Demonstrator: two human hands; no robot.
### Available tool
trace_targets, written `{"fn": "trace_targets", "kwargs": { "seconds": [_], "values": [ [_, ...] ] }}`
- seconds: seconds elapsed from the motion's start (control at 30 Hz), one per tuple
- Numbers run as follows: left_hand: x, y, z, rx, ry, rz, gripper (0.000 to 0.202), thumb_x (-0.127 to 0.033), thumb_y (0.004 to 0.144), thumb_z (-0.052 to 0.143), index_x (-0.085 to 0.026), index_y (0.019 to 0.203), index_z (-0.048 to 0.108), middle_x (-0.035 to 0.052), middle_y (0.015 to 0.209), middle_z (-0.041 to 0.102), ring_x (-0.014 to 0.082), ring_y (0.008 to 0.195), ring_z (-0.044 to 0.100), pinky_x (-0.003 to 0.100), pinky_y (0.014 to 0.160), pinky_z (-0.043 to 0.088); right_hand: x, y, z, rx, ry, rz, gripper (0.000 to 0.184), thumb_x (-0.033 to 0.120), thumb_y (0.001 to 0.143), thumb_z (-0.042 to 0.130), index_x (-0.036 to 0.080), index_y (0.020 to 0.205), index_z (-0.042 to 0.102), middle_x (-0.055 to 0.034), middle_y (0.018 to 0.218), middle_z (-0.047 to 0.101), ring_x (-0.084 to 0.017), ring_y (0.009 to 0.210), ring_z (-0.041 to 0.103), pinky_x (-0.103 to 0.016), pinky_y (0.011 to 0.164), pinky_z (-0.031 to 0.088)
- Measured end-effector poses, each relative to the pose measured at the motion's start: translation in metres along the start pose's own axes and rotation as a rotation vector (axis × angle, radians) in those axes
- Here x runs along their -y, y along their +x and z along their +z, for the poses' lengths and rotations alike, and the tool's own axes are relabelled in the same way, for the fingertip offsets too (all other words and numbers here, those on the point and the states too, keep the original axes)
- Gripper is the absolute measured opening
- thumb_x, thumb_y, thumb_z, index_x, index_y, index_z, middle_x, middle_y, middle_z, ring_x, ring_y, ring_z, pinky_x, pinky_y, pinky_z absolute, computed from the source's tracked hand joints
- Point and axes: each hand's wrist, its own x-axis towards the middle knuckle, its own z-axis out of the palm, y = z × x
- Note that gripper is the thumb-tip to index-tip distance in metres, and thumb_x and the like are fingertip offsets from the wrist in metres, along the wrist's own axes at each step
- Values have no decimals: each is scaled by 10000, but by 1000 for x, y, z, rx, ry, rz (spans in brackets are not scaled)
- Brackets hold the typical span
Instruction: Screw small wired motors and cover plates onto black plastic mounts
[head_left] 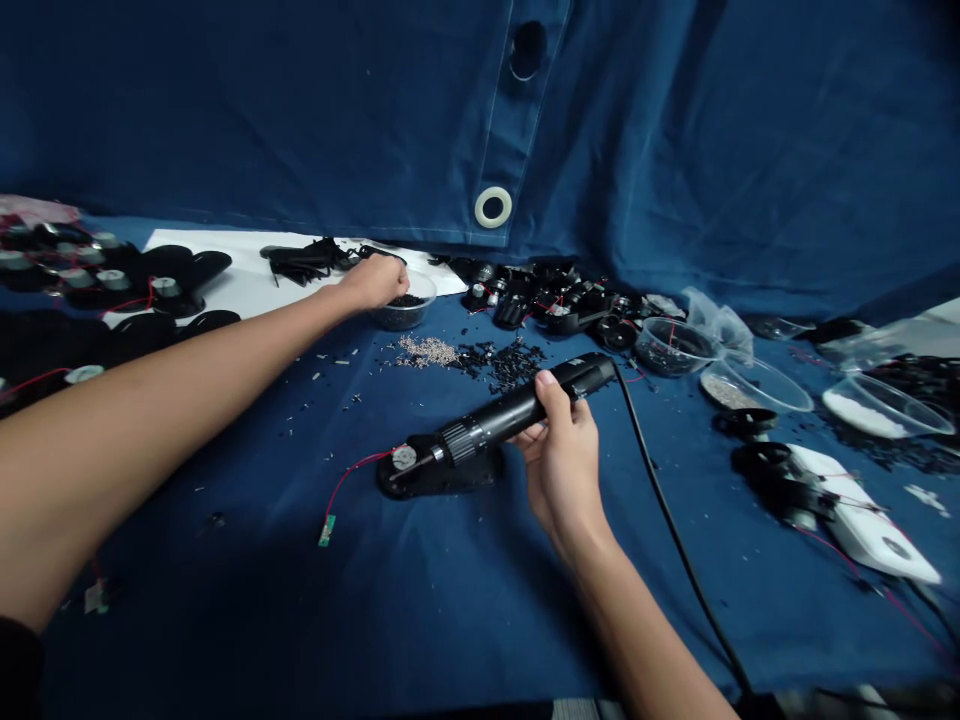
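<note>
A: What did the R hand (561, 470) have?

B: A black corded electric screwdriver (510, 415), grip wrapped tight round the barrel, thumb on top, w/ a thin black cable (679, 540) running off toward the lower right.

A: Where was the bit end?

B: Right over a flat black plastic housing (439, 475) lying on the blue cloth-covered surface (225, 620), by a small round silver-topped motor (403, 458). Touching? Couldn't tell from that angle. A red wire (352, 477) ran from the motor to a tiny green circuit board (325, 531).

A: And the L hand (373, 282)?

B: At a clear plastic bowl (405, 315) of small black parts, fingers curled down inside the rim (knuckles hid whether the grip had anything).

A: What else was close by?

B: Just below that bowl, a heap of tiny silver screws (426, 350) sat beside a heap of black bits (499, 362). Further left, more black housings (191, 285) lay on and around a white sheet (247, 285), and clear plastic bowls (757, 385) stood off to the right.
</note>
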Motion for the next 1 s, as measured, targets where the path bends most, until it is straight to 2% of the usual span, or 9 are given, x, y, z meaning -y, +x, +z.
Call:
{"fn": "trace_targets", "kwargs": {
  "seconds": [0.1,0.2,0.33,0.47,0.57,0.67,0.77,0.9,1.0],
  "values": [
    [-16,-28,-3,-124,-15,49,181,-168,731,546,-120,839,684,101,886,674,200,848,600,301,787,422,-1,2,-1,3,7,-32,403,461,725,691,215,872,408,67,675,451,-83,533,528,-239,518,508],
    [-39,-72,-7,-219,-50,104,236,-187,787,497,-140,948,663,85,976,660,159,855,586,270,780,436,-1,5,-2,-3,11,-45,421,470,716,691,210,895,413,57,669,479,-100,548,546,-256,520,519],
    [-71,-144,-10,-319,-207,231,192,-190,813,500,-171,912,663,51,892,652,142,784,573,264,721,447,-3,11,-5,-23,17,-50,430,462,697,703,198,904,435,43,687,515,-103,555,559,-256,523,523],
    [-89,-197,-2,-345,-420,190,213,-206,836,521,-163,1027,606,39,880,642,125,751,583,241,697,471,-8,17,-9,-23,28,-54,410,478,705,688,193,870,444,29,690,542,-100,574,570,-247,553,530],
    [-90,-214,7,-365,-486,126,159,-249,855,532,-161,963,607,33,861,654,125,739,591,242,686,476,-10,22,-12,-50,18,-36,389,484,717,668,187,862,465,11,699,564,-109,606,594,-247,578,537],
    [-88,-219,14,-313,-517,98,155,-299,871,533,-174,868,624,21,819,667,130,723,597,255,682,476,-11,26,-15,-86,5,-14,371,481,720,659,186,859,480,11,692,569,-109,606,598,-247,594,544],
    [-88,-223,18,-280,-539,102,161,-320,880,536,-189,864,628,15,842,676,135,740,604,271,722,482,-12,29,-16,-98,-4,0,365,479,724,652,185,866,489,6,704,580,-111,614,606,-249,611,549],
    [-90,-228,20,-324,-529,143,133,-299,883,547,-197,866,631,8,880,680,138,805,611,267,766,477,-12,29,-15,-107,-11,15,369,474,716,660,177,859,495,-2,698,581,-117,616,612,-249,612,549],
    [-90,-229,20,-312,-517,166,124,-282,887,542,-199,868,632,4,886,679,137,824,613,267,779,476,-12,28,-14,-98,-9,29,369,465,704,673,173,842,494,-11,700,586,-124,623,617,-247,611,551]
  ]
}}
